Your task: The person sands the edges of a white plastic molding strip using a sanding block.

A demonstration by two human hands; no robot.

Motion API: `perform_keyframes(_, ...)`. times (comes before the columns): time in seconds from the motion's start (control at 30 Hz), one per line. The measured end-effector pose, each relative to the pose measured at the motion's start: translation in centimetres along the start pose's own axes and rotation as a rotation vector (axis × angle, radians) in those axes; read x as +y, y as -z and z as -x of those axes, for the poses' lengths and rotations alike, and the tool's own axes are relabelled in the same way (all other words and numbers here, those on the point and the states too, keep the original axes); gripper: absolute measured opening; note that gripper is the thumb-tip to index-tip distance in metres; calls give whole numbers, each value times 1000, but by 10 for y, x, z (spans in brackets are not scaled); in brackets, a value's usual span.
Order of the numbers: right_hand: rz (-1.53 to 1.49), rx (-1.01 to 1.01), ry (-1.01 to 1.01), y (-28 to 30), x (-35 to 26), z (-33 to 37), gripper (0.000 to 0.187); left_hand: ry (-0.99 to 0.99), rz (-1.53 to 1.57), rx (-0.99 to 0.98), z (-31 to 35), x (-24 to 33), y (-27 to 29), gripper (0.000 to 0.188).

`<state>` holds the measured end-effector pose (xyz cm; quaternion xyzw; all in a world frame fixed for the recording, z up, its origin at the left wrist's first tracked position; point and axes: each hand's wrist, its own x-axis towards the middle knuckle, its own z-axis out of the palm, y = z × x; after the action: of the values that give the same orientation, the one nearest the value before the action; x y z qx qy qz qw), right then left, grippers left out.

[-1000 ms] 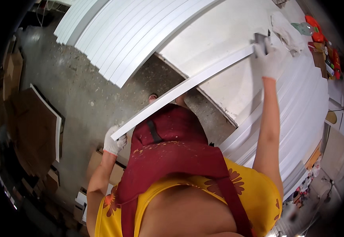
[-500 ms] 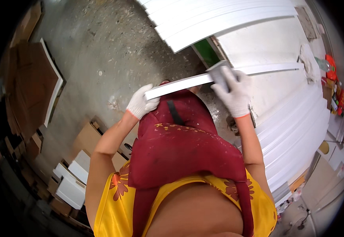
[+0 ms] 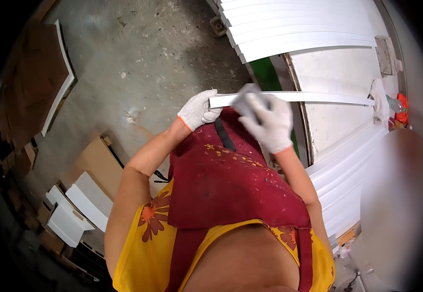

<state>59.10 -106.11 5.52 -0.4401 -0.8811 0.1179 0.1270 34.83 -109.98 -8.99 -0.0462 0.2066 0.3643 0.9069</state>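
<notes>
A long narrow white strip (image 3: 318,97) lies across in front of my apron, its far part reaching over the worktable. My left hand (image 3: 199,110), in a white knit glove, is closed around the strip's near end. My right hand (image 3: 271,121), gloved too and slightly blurred, grips a grey block (image 3: 245,103) that looks like a sanding sponge. That block rests on the strip, a short way from my left hand. The fingers of my right hand lie over the block and hide part of it.
White strips (image 3: 299,24) lie stacked at the table's far side, and more white strips (image 3: 338,170) at its near side. A white rag (image 3: 378,100) sits by the strip's far end. Brown boards (image 3: 34,78) and cardboard (image 3: 97,160) stand left. Something blurred (image 3: 401,209) fills the lower right.
The grey block, under my right hand, has slid left along the strip toward my left hand. My left hand and the strip's near end sit further right in view. A blurred shape has appeared at right.
</notes>
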Motion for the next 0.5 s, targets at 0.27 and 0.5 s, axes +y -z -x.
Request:
perform_keyframes(0.27,-128,106,113,-30,-39,-18,55,-102,-304,-42,-15,-5,20,32)
perform_keyframes(0.5,62,28,-165,-5,16,-9,53,3,-155,1,1,-1,-3,42)
